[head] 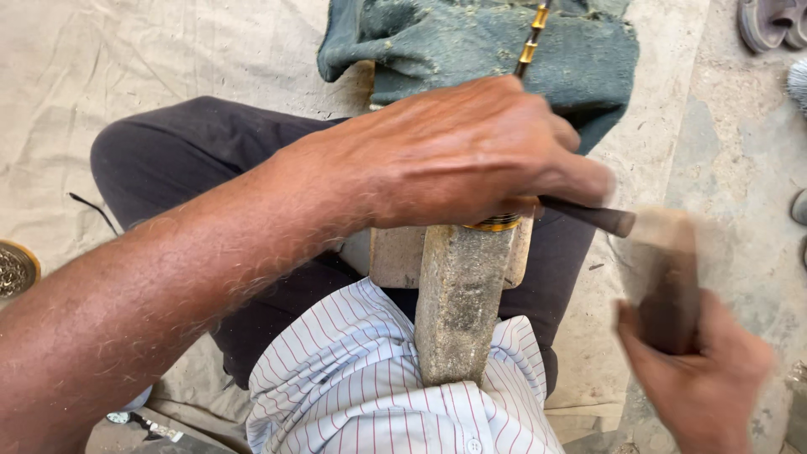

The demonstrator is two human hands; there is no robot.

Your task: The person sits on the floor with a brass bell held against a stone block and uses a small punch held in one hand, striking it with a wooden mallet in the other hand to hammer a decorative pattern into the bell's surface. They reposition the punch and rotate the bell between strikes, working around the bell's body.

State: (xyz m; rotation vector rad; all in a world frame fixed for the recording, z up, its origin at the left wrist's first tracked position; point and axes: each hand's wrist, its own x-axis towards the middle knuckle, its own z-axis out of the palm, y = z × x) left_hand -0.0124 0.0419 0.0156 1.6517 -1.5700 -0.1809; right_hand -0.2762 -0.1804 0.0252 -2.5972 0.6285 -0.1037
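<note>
Shirt (pixel 370 378): white with thin red and dark pinstripes, white button. Trousers (pixel 185 160): plain black. Cloth (pixel 471 42) at the top: dusty grey-green, speckled with pale grit. Rod (pixel 531 38) over it: black with gold bands. Ring (pixel 494 223) under the left hand (pixel 471 151): brass-yellow. Block (pixel 458 303): mottled grey stone, tan wood behind. Mallet (pixel 664 277) in the right hand (pixel 702 378): brown, blurred. Floor sheet (pixel 126 59): beige, creased. Bowl (pixel 13 269) at the left edge: gold-rimmed.
</note>
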